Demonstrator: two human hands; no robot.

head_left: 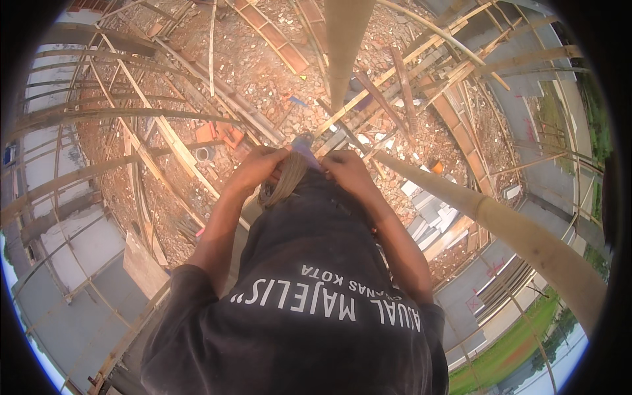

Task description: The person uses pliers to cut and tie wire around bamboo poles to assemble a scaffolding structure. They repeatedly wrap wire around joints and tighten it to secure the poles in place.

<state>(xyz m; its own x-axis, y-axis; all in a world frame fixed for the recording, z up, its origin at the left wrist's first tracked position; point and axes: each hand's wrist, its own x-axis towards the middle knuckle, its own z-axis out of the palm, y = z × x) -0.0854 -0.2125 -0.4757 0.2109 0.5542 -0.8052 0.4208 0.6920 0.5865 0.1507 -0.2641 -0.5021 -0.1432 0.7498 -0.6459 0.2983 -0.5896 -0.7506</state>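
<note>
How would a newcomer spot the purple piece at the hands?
Find the black shirt filling the lower middle and follow it up to its far end. There, between the left hand and the right hand, is the small purple piece. Its colour sets it apart from the grey-brown bundle beside it.

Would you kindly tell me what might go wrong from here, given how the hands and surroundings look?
1. The purple piece seems pinched only by the fingers of the left hand and right hand; if they slip, it might drop onto the rubble.
2. The grey-brown bundle is right beside the left hand and might get caught in the fingers.
3. The bamboo pole appears to pass near the right forearm, so an outward elbow could perhaps knock it.
</note>
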